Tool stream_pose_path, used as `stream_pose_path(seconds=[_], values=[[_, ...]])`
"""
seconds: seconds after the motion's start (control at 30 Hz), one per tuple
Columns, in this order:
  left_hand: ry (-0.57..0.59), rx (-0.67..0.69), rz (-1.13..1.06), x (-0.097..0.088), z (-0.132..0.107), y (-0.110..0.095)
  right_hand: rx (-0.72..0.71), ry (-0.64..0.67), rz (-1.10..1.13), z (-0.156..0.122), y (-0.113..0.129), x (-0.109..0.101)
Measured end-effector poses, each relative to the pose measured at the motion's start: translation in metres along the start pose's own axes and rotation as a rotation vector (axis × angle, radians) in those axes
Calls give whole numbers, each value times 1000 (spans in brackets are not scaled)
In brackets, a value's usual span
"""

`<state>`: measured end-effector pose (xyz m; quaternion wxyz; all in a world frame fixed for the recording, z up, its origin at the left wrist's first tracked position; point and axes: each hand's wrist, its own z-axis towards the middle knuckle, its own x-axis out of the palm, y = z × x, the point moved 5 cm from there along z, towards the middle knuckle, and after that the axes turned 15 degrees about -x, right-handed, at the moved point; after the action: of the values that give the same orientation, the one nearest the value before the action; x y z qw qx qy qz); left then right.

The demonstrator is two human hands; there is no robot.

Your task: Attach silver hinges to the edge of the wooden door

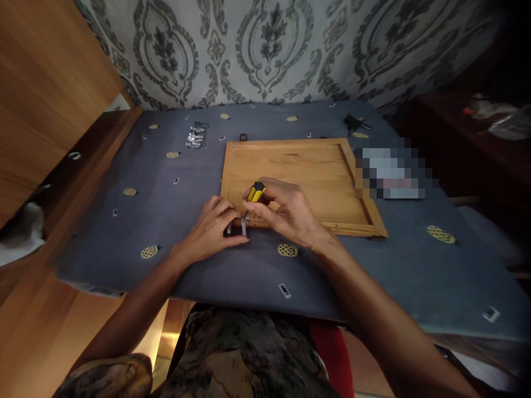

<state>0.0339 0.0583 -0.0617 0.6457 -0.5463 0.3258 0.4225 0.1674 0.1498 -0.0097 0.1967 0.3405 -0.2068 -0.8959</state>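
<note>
A framed wooden panel [286, 171], like a cabinet door, lies flat on the cloth-covered table. At its near edge, toward the left corner, sits a small metal hinge [244, 228]. My left hand [209, 229] is closed about this hinge, fingers at the panel's edge and thumb below. My right hand [288, 210] grips a yellow and black screwdriver [257, 192], its handle tilted up and its shaft pointing down to the hinge. Fingers partly hide the shaft, and the tip is too small to make out.
Several metal hinges [196, 136] lie in a group at the back left. A small black piece [243, 137] is behind the panel, and a dark tool [354, 124] lies at the back right. A blurred-out object [392, 172] is right of the panel. Wooden furniture [53, 72] stands left.
</note>
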Motion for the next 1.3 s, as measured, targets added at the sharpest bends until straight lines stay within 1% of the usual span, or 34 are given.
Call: stream_pose_path(seconds=[0.17, 0.23, 0.3, 0.4, 0.47, 0.7, 1.13, 1.3], values=[[2, 4, -7, 0, 0, 0, 39, 6, 34, 0, -2, 1], [1, 5, -9, 0, -1, 1, 38, -22, 34, 0, 0, 1], [-7, 8, -5, 0, 0, 1, 42, -128, 29, -1, 2, -4], [-13, 13, 4, 0, 0, 1, 99, -356, 67, -5, 1, -14], [-11, 15, 4, -1, 0, 1, 143, -426, 106, -7, -1, -17], [-21, -12, 5, -1, 0, 0, 183, -317, 62, -7, -9, -11], [-9, 3, 14, -3, 0, -2, 181, -275, 43, -7, -9, -7], [-7, 8, 24, -2, 0, -2, 138, -251, 12, -6, -4, -6]])
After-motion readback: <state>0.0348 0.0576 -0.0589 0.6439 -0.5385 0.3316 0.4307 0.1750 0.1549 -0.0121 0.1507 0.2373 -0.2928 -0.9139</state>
